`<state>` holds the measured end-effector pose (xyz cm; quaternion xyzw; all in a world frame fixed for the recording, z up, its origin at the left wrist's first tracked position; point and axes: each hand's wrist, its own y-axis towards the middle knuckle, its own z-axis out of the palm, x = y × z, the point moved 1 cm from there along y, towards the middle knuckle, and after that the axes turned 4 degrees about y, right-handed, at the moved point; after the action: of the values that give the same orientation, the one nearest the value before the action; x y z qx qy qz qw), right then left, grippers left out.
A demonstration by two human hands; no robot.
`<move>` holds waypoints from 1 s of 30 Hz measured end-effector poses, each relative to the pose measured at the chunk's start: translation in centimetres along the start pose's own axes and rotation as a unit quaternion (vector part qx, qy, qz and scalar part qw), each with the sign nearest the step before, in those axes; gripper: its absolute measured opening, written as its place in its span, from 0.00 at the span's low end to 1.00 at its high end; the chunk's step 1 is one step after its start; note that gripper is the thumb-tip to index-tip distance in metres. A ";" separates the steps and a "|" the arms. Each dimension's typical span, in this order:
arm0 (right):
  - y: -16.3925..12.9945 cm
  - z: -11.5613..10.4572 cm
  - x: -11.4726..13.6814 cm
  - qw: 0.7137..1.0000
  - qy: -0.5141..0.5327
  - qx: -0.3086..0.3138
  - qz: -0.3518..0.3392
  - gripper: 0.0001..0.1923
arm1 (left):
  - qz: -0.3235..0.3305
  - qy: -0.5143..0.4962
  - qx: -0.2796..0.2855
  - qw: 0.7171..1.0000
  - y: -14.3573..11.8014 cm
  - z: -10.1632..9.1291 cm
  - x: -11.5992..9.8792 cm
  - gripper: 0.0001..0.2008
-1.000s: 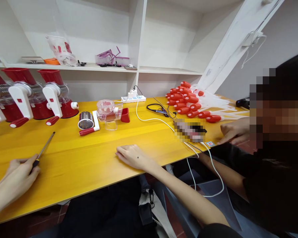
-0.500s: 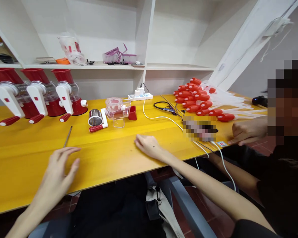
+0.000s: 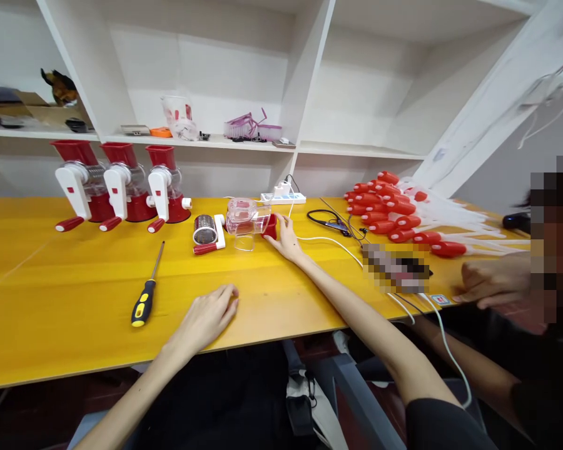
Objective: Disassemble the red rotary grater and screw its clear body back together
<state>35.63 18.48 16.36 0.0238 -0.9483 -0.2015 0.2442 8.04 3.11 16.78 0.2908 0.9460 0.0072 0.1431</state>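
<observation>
My right hand (image 3: 289, 242) reaches to a small red plastic part (image 3: 269, 226), thumb at its near side and fingers round its far right side. Just left of it, a clear plastic grater body (image 3: 244, 215) stands on the table. Beside that body lie a metal grating drum (image 3: 205, 230) and a white crank with a red handle (image 3: 209, 248). My left hand (image 3: 211, 315) rests on the table near the front edge, fingers loosely bent and holding nothing. A screwdriver with a black and yellow handle (image 3: 143, 304) lies to its left.
Three assembled red and white rotary graters (image 3: 169, 194) stand at the back left. Red-handled items in clear plastic (image 3: 389, 203) are piled at the right, near a power strip (image 3: 291, 199) and cables. A co-worker's hand (image 3: 492, 279) rests at the right edge.
My right hand has moved forward from the middle of the table to the red plastic part. My left hand has moved right, away from the screwdriver, which now shows whole. The view has shifted left.
</observation>
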 end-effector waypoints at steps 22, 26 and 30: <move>-1.2 -0.3 -0.6 0.999 0.044 0.014 -0.005 0.39 | -0.009 0.040 0.014 0.999 0.2 -0.4 -0.5 0.12; 0.2 -1.7 -0.3 0.998 0.057 -0.026 0.005 0.39 | -0.005 0.042 0.011 0.999 -0.1 -0.7 -0.5 0.10; 5.0 -3.7 0.6 0.997 0.054 0.035 -0.032 0.38 | -0.005 0.033 0.013 0.999 -0.1 -0.5 -0.3 0.10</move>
<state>37.13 21.56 21.58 0.0731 -0.9389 -0.1745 0.2875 8.13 2.88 17.32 0.2875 0.9517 0.0036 0.1079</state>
